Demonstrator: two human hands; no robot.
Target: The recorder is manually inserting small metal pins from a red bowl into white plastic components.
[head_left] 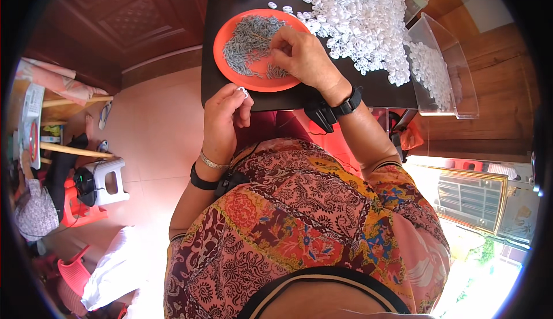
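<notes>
**Left hand (226, 111) pinches a small white piece (242, 92) while right hand (305, 57) bends over an orange plate (259, 85)**

The left forearm rises from below, its hand just short of the plate's near edge; thumb and index fingertip grip the white piece, the other fingers curling loosely. The right forearm angles in, wrist bent, fingers curled and drawn inward above the plate among small grey pieces (249, 39); whether they grasp one, I cannot tell. The plate sits on a dark table (368, 90), beside a heap of white pieces (368, 22).
</notes>
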